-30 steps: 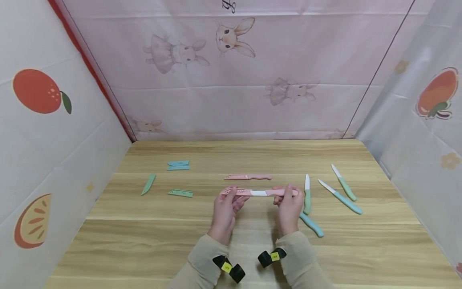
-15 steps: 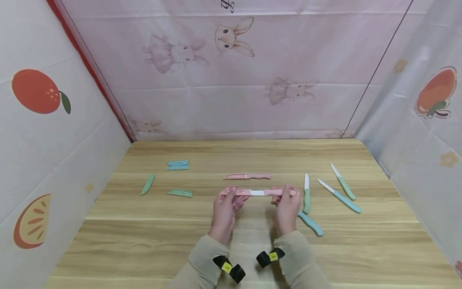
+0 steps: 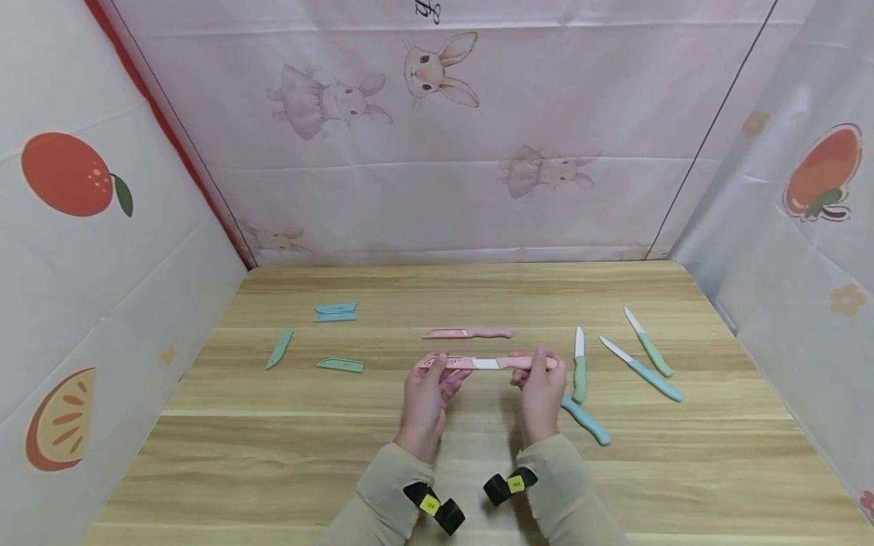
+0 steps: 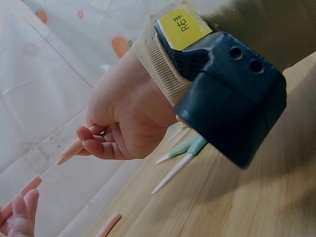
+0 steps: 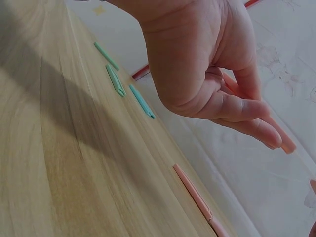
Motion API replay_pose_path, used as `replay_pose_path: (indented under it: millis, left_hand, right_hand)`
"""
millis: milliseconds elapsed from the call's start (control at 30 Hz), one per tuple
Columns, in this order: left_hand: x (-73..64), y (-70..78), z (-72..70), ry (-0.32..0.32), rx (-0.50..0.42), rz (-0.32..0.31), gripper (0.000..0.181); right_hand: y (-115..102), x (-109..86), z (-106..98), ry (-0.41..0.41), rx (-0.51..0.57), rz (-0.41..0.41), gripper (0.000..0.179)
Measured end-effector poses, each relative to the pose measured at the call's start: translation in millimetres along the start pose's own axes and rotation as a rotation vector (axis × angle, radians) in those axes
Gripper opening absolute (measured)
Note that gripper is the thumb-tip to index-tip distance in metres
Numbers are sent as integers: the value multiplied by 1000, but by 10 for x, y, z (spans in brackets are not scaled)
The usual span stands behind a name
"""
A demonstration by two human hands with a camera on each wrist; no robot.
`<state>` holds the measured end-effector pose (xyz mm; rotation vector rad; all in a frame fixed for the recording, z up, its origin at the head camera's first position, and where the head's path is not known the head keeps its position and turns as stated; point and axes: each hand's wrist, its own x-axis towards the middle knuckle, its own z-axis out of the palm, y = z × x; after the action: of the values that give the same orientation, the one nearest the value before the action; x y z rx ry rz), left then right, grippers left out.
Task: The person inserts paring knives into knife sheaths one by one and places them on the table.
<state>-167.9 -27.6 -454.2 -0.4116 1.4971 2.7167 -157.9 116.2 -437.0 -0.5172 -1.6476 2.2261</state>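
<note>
Clearly gripped pink sheath (image 3: 459, 363) between thumb and fingers of left hand (image 3: 420, 402), pinched pink knife (image 3: 507, 363) in fingers of right hand (image 3: 543, 398); held both above wooden table (image 3: 273, 455), near sheathed second knife (image 3: 488, 333).

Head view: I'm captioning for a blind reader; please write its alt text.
A person's left hand holds a pink sheath and the right hand a pink knife, its white blade showing between, over a wooden table. A sheathed pink knife lies beyond, with green sheaths and blue sheaths at left, green knives and blue knives at right.
</note>
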Motion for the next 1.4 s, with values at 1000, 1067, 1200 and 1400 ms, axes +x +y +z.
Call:
replay_pose_path:
  millis: [1000,1067,1200,1400]
  left_hand:
    - [14,-27,-6,13,-9,0,31]
    - [12,-30,-7,12,-8,2,30]
    - [11,-35,-8,16,-5,4,29]
    - [11,-41,-6,19,-13,2,30]
  right_hand:
    - [264,115,17,35,-11,-2,17]
    - [267,113,23,33,-11,-8,18]
    - [265,100,31,24,-6,-5,19]
    - [260,85,39,11,9,26,21]
